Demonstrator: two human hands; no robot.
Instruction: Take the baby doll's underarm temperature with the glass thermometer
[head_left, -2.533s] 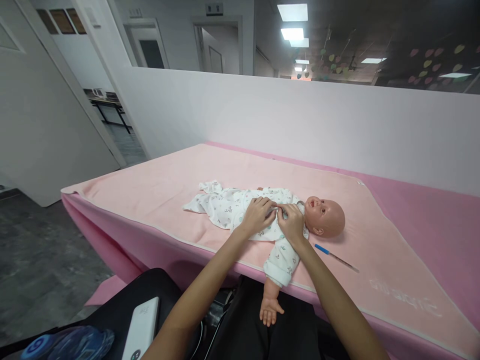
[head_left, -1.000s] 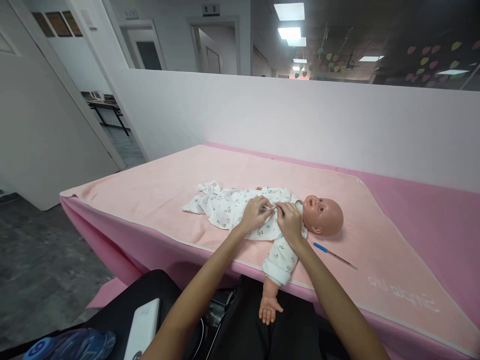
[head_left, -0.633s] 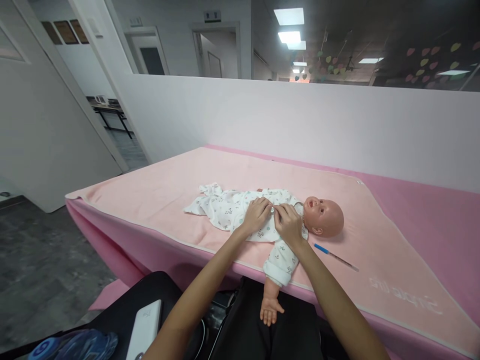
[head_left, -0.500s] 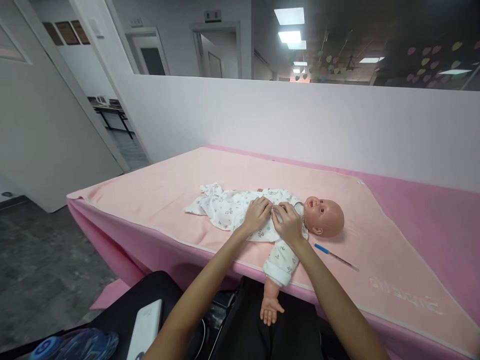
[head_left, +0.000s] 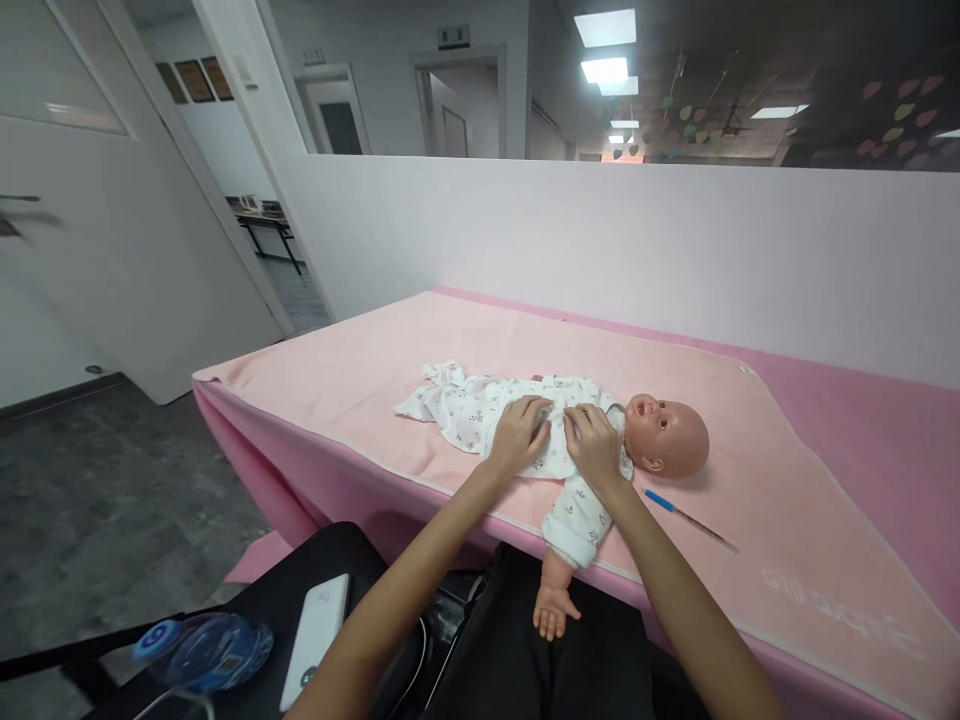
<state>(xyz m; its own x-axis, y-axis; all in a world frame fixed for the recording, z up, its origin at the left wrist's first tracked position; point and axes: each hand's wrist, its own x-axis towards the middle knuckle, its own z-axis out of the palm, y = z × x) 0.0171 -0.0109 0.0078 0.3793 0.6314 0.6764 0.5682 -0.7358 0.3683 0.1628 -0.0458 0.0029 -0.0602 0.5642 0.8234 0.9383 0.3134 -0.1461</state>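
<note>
A baby doll (head_left: 667, 435) lies on its back, its head to the right. It wears a white printed baby gown (head_left: 469, 415); one sleeved arm hangs over the table's near edge, with the doll's hand (head_left: 555, 605) below it. My left hand (head_left: 517, 435) rests on the gown's middle, thumb and fingers apart. Close by on the chest, my right hand (head_left: 594, 445) has its bent fingers closed at the front of the gown. A small gap separates the two hands. What lies under my right fingertips is hidden.
A blue-handled thin tool (head_left: 686, 518) lies near the doll's head on the pink blanket (head_left: 795, 500). Left of my legs, a black chair (head_left: 337, 560) bears a white power bank (head_left: 319, 630) and a blue plastic bottle (head_left: 210, 650). A white wall (head_left: 600, 250) with a window stands behind.
My hands have drawn slightly apart; before, their fingertips met at the gown's front. The whole view has shifted to the left, so things appear farther right. The doll stays in place.
</note>
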